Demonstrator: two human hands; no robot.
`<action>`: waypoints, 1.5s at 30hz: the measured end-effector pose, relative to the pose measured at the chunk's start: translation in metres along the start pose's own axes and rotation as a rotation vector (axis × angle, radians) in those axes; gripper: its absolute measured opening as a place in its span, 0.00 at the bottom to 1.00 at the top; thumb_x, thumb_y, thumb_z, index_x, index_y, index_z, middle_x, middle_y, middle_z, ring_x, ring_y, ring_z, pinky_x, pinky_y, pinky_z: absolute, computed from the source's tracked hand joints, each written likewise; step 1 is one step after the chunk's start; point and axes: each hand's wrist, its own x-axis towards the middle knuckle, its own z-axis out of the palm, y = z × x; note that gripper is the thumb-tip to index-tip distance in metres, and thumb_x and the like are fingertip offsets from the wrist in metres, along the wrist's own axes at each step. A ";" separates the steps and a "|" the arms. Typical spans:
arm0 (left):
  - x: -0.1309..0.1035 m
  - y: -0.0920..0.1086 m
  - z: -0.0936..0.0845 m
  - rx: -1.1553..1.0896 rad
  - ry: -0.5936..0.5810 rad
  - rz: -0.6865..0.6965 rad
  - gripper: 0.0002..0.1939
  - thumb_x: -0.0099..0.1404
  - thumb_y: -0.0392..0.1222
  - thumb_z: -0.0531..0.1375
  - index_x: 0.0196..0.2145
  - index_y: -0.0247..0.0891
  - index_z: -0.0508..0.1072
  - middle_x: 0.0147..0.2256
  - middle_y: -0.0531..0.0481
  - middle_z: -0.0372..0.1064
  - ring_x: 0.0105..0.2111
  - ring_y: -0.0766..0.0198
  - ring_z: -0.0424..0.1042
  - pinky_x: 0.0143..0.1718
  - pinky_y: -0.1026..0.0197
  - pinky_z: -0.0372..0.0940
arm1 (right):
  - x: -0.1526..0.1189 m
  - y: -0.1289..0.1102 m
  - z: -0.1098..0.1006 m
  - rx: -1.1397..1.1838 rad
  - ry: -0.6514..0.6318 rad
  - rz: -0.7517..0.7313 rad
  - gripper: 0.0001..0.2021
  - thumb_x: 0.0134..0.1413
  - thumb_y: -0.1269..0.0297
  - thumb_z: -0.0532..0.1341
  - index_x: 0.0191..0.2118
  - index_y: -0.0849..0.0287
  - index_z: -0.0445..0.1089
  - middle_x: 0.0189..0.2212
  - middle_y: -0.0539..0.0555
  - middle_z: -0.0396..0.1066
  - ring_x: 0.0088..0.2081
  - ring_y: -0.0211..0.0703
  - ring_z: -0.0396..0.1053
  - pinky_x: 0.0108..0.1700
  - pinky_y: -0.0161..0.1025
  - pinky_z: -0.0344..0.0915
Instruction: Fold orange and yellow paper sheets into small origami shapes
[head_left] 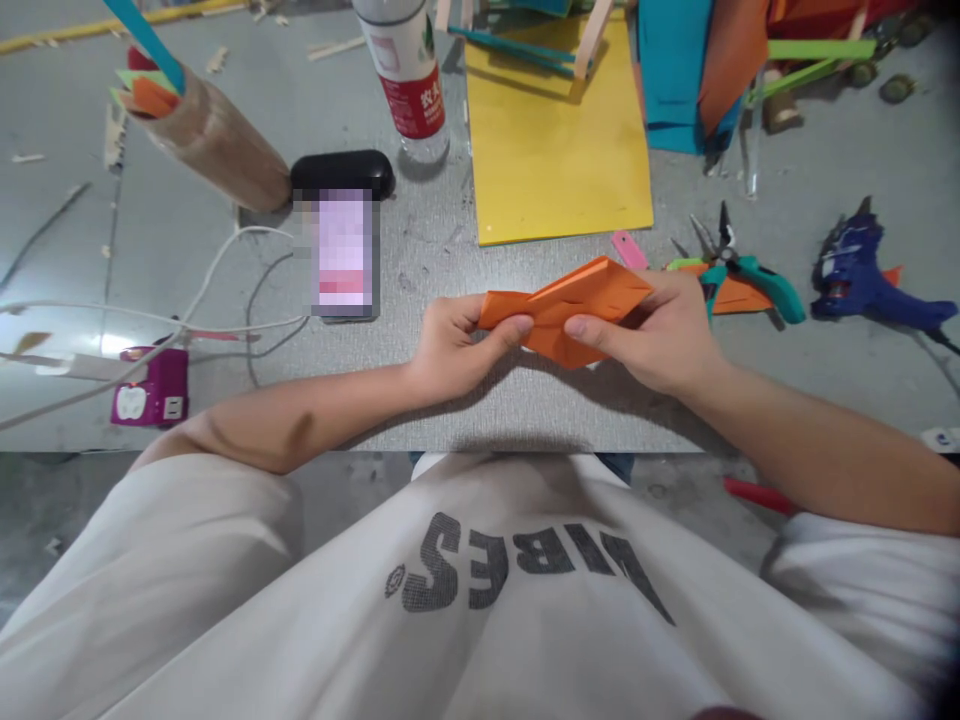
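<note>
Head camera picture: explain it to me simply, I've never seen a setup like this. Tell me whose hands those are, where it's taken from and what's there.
There is no machine here: a person is working with two bare hands. The only picture comes from a camera worn on that person's head, looking forward and down, so the white shirt at the bottom is their own.

The left hand and right hand hold a folded piece of orange paper between them, thumbs on top.

On the gray table beyond are a bottle and a yellow sheet. To the right lie teal-handled pliers and a blue glue gun.
</note>
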 end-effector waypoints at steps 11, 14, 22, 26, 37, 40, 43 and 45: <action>-0.001 -0.002 0.003 -0.025 0.075 -0.054 0.37 0.77 0.82 0.73 0.38 0.43 0.90 0.33 0.47 0.85 0.36 0.56 0.85 0.38 0.54 0.80 | 0.006 0.001 -0.009 0.023 0.064 0.019 0.20 0.51 0.39 0.92 0.39 0.44 0.92 0.37 0.51 0.92 0.39 0.61 0.90 0.38 0.58 0.92; 0.000 -0.005 0.000 -0.007 0.097 -0.028 0.39 0.78 0.85 0.69 0.36 0.43 0.88 0.32 0.47 0.84 0.38 0.53 0.87 0.37 0.54 0.80 | 0.006 0.006 -0.015 -0.014 0.071 0.024 0.19 0.52 0.41 0.91 0.40 0.45 0.93 0.37 0.51 0.92 0.36 0.59 0.88 0.36 0.56 0.90; 0.003 -0.002 -0.002 -0.041 -0.054 -0.018 0.29 0.75 0.75 0.80 0.42 0.43 0.95 0.36 0.47 0.89 0.33 0.60 0.84 0.37 0.57 0.80 | 0.007 0.015 -0.018 -0.047 0.082 -0.026 0.16 0.57 0.41 0.89 0.38 0.44 0.92 0.36 0.51 0.91 0.34 0.58 0.88 0.37 0.58 0.91; 0.004 -0.004 0.000 -0.077 -0.037 -0.060 0.27 0.72 0.71 0.84 0.45 0.44 0.96 0.39 0.45 0.92 0.35 0.60 0.85 0.40 0.57 0.82 | 0.006 0.009 -0.012 -0.003 0.079 -0.027 0.17 0.59 0.40 0.88 0.39 0.45 0.91 0.37 0.52 0.91 0.36 0.57 0.89 0.41 0.59 0.92; 0.001 -0.006 0.003 -0.059 -0.074 -0.067 0.27 0.75 0.71 0.81 0.39 0.41 0.93 0.31 0.48 0.84 0.29 0.64 0.76 0.31 0.58 0.73 | 0.002 0.020 0.011 0.087 -0.014 0.033 0.20 0.57 0.36 0.89 0.39 0.44 0.91 0.36 0.49 0.90 0.36 0.54 0.88 0.37 0.53 0.90; -0.001 -0.006 0.004 -0.037 -0.080 -0.065 0.24 0.77 0.66 0.80 0.41 0.40 0.94 0.34 0.46 0.88 0.31 0.63 0.79 0.34 0.58 0.75 | -0.001 0.013 0.008 0.041 -0.064 0.014 0.18 0.64 0.36 0.86 0.42 0.44 0.93 0.37 0.51 0.91 0.36 0.53 0.88 0.37 0.53 0.89; 0.005 -0.010 -0.004 0.087 -0.114 0.101 0.20 0.83 0.61 0.75 0.47 0.42 0.95 0.42 0.42 0.93 0.40 0.57 0.89 0.44 0.54 0.83 | 0.000 0.008 -0.005 -0.139 -0.092 -0.162 0.15 0.76 0.40 0.79 0.45 0.44 0.93 0.41 0.53 0.93 0.38 0.54 0.89 0.41 0.53 0.86; 0.017 -0.014 -0.016 0.249 -0.173 0.321 0.18 0.85 0.60 0.71 0.51 0.46 0.94 0.51 0.39 0.94 0.50 0.51 0.93 0.56 0.47 0.85 | 0.002 0.011 -0.016 -0.330 -0.126 -0.387 0.17 0.80 0.39 0.74 0.45 0.44 0.92 0.44 0.55 0.94 0.42 0.55 0.89 0.45 0.55 0.84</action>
